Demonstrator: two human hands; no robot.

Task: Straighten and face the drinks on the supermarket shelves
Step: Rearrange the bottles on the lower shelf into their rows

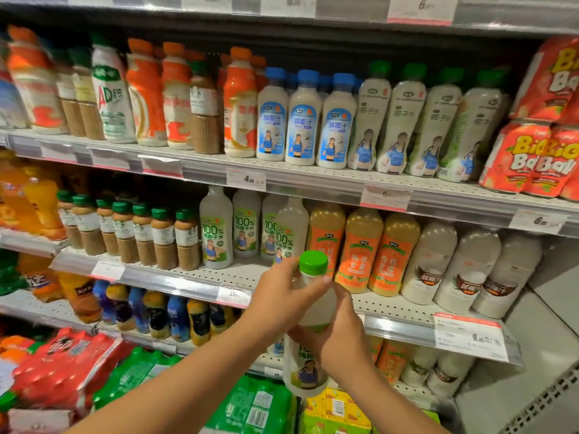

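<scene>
Nearest the camera, both hands held one pale bottle (308, 364) with a green cap (313, 262) upright in front of the shelves, clear of any shelf. The left hand (282, 300) curled round the neck just below the cap, thumb across the front; the right hand (336, 335) wrapped round the body lower down, above the label. Beyond them, the middle shelf (194, 275) carried three matching pale bottles (216, 228) with a fourth (291, 228) standing forward of the row, orange-labelled bottles (360, 250) to the right and brown bottles (163, 238) with green caps to the left. Farther up, the upper shelf (313, 178) held blue-capped bottles (302, 119) and red cans (529, 158) at far right.
</scene>
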